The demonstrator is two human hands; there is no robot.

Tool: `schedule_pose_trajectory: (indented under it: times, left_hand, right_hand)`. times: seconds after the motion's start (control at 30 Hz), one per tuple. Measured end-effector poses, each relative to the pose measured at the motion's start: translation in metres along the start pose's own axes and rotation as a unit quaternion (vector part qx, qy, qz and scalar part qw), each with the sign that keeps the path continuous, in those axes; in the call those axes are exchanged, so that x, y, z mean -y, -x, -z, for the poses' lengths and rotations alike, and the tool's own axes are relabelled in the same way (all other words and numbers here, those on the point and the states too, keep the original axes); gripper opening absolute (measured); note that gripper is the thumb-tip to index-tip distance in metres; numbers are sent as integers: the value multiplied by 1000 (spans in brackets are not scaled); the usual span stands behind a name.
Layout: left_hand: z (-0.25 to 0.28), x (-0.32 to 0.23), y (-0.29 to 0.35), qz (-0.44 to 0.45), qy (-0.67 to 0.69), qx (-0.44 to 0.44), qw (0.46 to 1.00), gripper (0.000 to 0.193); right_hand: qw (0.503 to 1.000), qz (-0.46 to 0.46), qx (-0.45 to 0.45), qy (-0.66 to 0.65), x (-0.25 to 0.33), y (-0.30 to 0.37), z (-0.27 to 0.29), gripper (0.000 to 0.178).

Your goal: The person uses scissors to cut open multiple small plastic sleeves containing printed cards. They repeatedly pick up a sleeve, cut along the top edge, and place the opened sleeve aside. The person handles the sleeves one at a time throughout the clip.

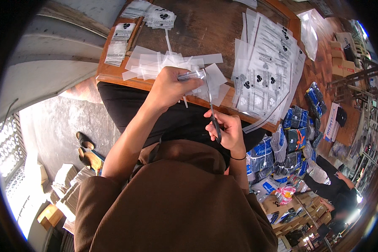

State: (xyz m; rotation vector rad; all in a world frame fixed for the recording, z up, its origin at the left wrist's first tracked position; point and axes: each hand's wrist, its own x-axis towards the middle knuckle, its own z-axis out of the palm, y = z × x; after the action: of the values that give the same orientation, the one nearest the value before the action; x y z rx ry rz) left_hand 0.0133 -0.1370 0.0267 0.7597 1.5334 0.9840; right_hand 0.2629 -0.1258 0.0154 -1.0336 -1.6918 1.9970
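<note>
My left hand (pixel 169 87) is closed on a small translucent plastic piece (pixel 192 75) with printing, pinched between thumb and fingers above the table's near edge. My right hand (pixel 227 132) grips a pair of scissors (pixel 211 98) by its black handle. The metal blades point away from me and reach the right end of the plastic piece; whether they have cut into it I cannot tell. Beyond my left hand lies a loose heap of clear plastic offcuts (pixel 149 63). To the right, large printed translucent sheets (pixel 264 75) overlap on the table.
Small cut labels (pixel 118 46) sit in piles at the table's left, with more labels (pixel 161 19) farther back. The wooden table (pixel 206 25) has a raised border. Bundled packs of dark garments (pixel 296 138) crowd the floor at right. Another person (pixel 334 180) is at the lower right.
</note>
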Motion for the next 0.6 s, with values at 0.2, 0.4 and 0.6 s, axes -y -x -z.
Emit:
schedule_pose_trajectory:
  times: [0.2,0.4,0.6]
  left_hand:
    - [2,2,3,12,-19,10,1000,26]
    - [33,-16,18,-95,-12,-85,992,26]
    - [90,-5,24,-137,171,-188,958,31]
  right_hand:
    - [997,-50,-9,-56,-3,-2,-5,30]
    - [993,-9,-62,-104,-12,2,-7,33]
    - [997,37,-57,-44,-7,-4,-9,37]
